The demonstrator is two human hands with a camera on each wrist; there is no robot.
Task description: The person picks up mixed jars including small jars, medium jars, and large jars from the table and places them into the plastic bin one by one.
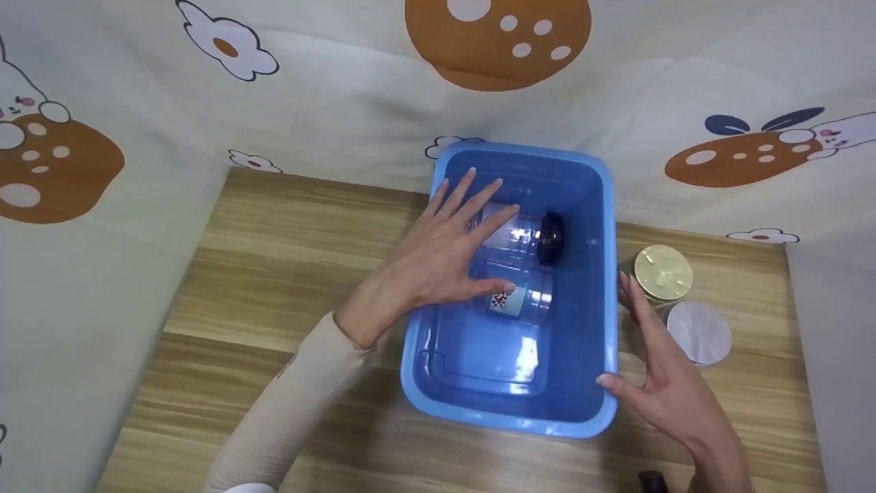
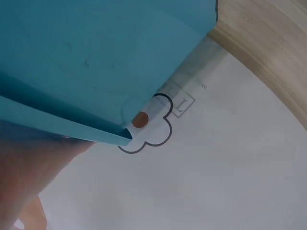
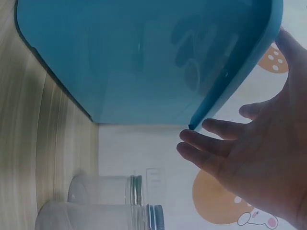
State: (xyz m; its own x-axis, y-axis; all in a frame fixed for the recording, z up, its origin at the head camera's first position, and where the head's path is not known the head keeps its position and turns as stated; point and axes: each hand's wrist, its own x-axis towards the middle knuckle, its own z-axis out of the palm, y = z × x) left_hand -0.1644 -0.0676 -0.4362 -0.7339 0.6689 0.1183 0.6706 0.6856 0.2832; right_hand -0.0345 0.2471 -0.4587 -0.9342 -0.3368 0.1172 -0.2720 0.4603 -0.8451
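Observation:
A blue plastic basin point(image 1: 578, 356) stands on the wooden surface. Inside it lie two clear jars on their sides; the farther jar point(image 1: 510, 229) is beside a dark, shiny round piece point(image 1: 550, 238), and the nearer jar point(image 1: 537, 294) shows a label with red dots. My left hand point(image 1: 445, 257) is spread over the basin's left side, fingers straight, covering part of the jars. At the right side, my right hand point(image 1: 660, 366) has its thumb at the rim and its fingers extended along the outside. The right wrist view shows those fingers point(image 3: 211, 143) by the basin's rim point(image 3: 240, 86).
Right of the basin stand a jar with a gold lid point(image 1: 662, 272) and another with a silver lid point(image 1: 699, 333), close to the right hand. A dark object point(image 1: 652, 481) shows at the bottom edge. Patterned cloth walls point(image 1: 328, 103) surround the wooden surface point(image 1: 274, 274).

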